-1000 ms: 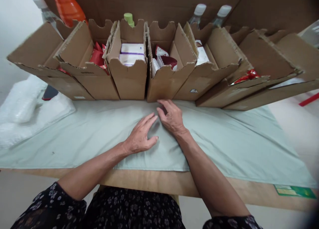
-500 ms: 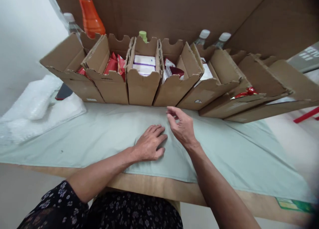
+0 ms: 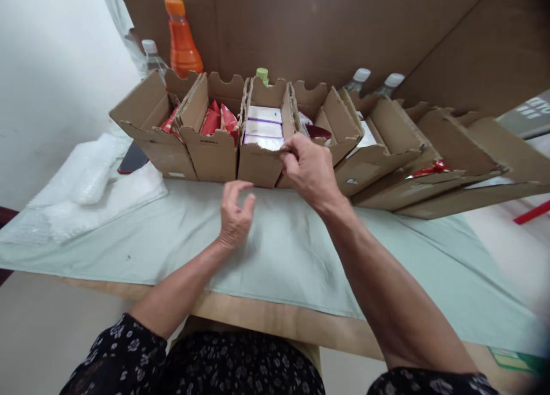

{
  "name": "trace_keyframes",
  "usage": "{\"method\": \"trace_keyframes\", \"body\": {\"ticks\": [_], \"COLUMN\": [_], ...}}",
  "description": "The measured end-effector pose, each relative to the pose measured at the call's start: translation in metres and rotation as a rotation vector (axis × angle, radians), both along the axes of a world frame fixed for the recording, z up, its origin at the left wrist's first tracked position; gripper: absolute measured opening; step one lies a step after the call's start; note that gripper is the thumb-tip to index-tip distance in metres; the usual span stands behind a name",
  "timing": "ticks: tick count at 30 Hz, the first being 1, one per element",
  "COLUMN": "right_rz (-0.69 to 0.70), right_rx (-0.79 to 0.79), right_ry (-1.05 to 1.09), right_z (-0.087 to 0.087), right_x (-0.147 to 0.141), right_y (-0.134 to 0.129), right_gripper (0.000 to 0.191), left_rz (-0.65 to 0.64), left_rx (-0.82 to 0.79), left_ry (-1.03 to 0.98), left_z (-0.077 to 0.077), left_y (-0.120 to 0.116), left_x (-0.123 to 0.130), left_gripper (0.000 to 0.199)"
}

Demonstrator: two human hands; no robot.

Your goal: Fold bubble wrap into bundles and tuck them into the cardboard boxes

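Observation:
My right hand (image 3: 310,168) is raised in front of the row of cardboard boxes, its fingers curled together at the front right corner of the middle box (image 3: 259,164). What its fingertips hold, if anything, is hidden. White packs with purple edges (image 3: 263,128) lie stacked inside that box. My left hand (image 3: 236,211) hovers over the pale green cloth (image 3: 184,234), just before the boxes, with thumb and fingers apart and nothing in it. To the left, another box (image 3: 210,157) contains red packets (image 3: 218,120). A box (image 3: 326,117) on the right holds a dark red item, partly covered.
An orange bottle (image 3: 184,48) and several white-capped bottles (image 3: 360,78) stand behind the boxes. Bubble wrap (image 3: 92,180) lies at the left beside a dark flat object (image 3: 134,158). More boxes (image 3: 433,183) lean to the right. A wooden table edge (image 3: 253,315) runs along the front.
My right hand has risen forward from the cloth to the middle box's front corner. My left hand has lifted off the cloth and shifted left and forward. The view has shifted slightly.

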State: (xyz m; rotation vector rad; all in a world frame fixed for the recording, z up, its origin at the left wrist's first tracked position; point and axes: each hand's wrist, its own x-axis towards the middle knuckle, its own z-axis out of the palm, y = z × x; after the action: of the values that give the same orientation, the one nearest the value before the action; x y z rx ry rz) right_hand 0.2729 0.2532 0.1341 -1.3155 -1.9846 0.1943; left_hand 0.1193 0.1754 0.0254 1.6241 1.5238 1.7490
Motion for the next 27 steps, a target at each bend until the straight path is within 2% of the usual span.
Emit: {"method": "trace_keyframes", "body": {"ticks": [3,5,7,10,11,14,16,18,20,22,24,27], "right_rz": [0.011,0.074,0.145,0.166,0.098,-0.309,-0.426,-0.364,-0.264,-0.23,-0.278,-0.441], "right_rx": [-0.046,-0.067,-0.086,-0.12,-0.121,-0.07,-0.111,-0.275,-0.498,-0.663,-0.742,-0.717], "right_ry": [-0.006,0.008,0.012,0.038,0.054,0.203,0.337,0.351,0.256,0.194,0.182,0.167], "right_z": [0.004,0.007,0.008,0.007,0.006,-0.005,-0.018,-0.038,-0.061,-0.083,-0.096,-0.095], "right_x": [0.008,0.022,0.046,0.101,0.122,0.179,0.207,0.221,0.223,0.215,0.2,0.176], "right_y": [-0.048,-0.087,-0.125,-0.172,-0.183,-0.21,-0.226,-0.241,-0.251,-0.254,-0.248,-0.219], "right_gripper": [0.016,0.018,0.018,0.017,0.017,0.024,0.051,0.07,0.067,0.059,0.058,0.059], "left_rz": [0.229,0.309,0.317,0.214,0.158,-0.045,-0.156,-0.21,-0.251,-0.304,-0.34,-0.329], "left_rx": [0.133,0.187,0.194,0.075,0.013,-0.166,-0.248,-0.297,-0.328,-0.341,-0.329,-0.318], "left_ry": [-0.188,-0.284,-0.344,-0.329,-0.298,-0.202,-0.165,-0.133,-0.099,-0.082,-0.096,-0.113], "left_z": [0.013,0.018,0.021,0.022,0.021,0.015,0.007,0.0,-0.004,-0.003,0.001,0.006], "left_y": [0.018,0.025,0.022,-0.005,-0.018,-0.063,-0.091,-0.115,-0.135,-0.149,-0.153,-0.132], "left_x": [-0.032,-0.051,-0.063,-0.066,-0.062,-0.046,-0.033,-0.021,-0.008,0.004,0.016,0.026], "left_gripper": [0.022,0.028,0.034,0.047,0.05,0.058,0.061,0.062,0.059,0.054,0.054,0.056]}}
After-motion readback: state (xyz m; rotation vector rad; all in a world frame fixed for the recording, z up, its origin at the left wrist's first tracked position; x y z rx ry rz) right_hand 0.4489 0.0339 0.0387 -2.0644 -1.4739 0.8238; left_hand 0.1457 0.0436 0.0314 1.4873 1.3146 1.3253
